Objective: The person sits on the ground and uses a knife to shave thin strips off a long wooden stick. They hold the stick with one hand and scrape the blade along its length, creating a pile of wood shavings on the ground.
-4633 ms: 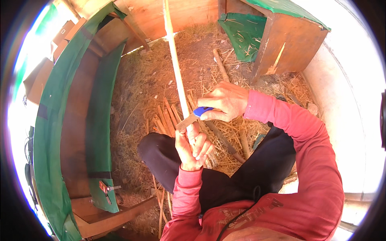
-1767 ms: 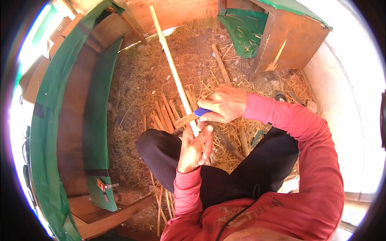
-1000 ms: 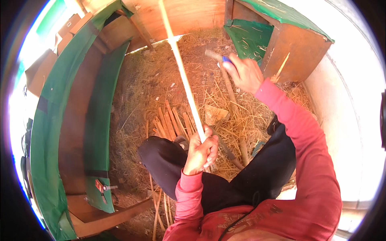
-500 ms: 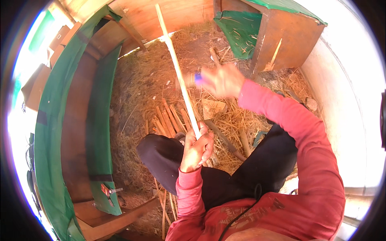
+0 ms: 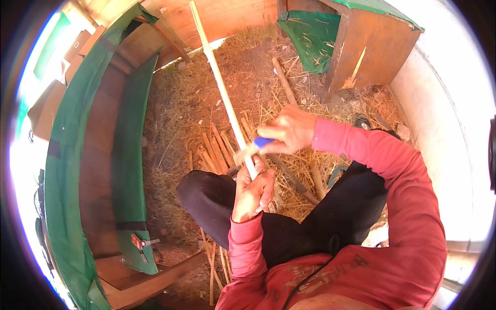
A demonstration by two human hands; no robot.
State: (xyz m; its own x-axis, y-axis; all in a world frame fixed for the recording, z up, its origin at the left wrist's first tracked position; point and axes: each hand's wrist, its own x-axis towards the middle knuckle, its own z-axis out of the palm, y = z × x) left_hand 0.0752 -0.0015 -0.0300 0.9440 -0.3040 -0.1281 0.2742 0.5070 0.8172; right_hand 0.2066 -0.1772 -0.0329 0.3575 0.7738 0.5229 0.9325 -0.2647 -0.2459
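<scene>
My left hand (image 5: pixel 252 188) is closed around the lower end of a long, pale, peeled wooden stick (image 5: pixel 225 95), which points up and away to the far left. In my right hand (image 5: pixel 289 129) is a blue-handled knife (image 5: pixel 264 141). Its blade is smeared by motion and lies across or against the stick, just above the left hand's fingers. Wood pieces (image 5: pixel 219 150) are bundled on the ground beyond my left knee, partly behind the stick and left hand.
Straw and shavings (image 5: pixel 289 199) cover the ground between my legs, with a thicker branch (image 5: pixel 284 80) farther off. A green-covered wooden bench (image 5: pixel 132 155) runs along the left, a caliper-like tool (image 5: pixel 142 243) at its near end. A wooden box (image 5: pixel 372 51) stands far right, beside a white wall (image 5: pixel 439 113).
My right hand, with the blue-handled knife, has moved down and closer to the left hand along the stick. The stick's far end has tipped slightly left; the left hand keeps its hold.
</scene>
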